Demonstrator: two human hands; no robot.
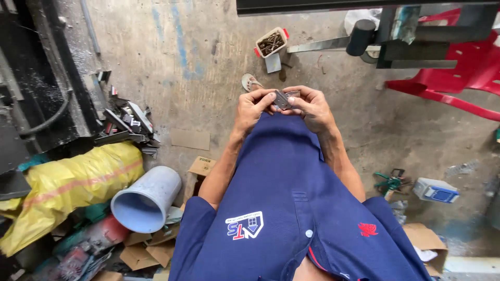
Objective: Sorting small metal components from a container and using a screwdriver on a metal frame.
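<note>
A small grey metal piece [284, 99], like a folded bracket or hinge, is held in front of my body between both hands. My left hand [253, 107] pinches its left edge with thumb and forefinger. My right hand [311, 106] grips its right side, fingers curled around it. Both forearms reach forward over my dark blue shirt [284, 198]. A sandalled foot [251, 82] shows just beyond the hands on the concrete floor.
A small box of dark screws [271, 42] sits on the floor ahead. A red plastic chair [458, 73] and a dark metal frame [411, 36] stand at the upper right. Metal scraps [127, 125], a yellow sack [67, 182], a grey bucket [146, 200] and cardboard lie left.
</note>
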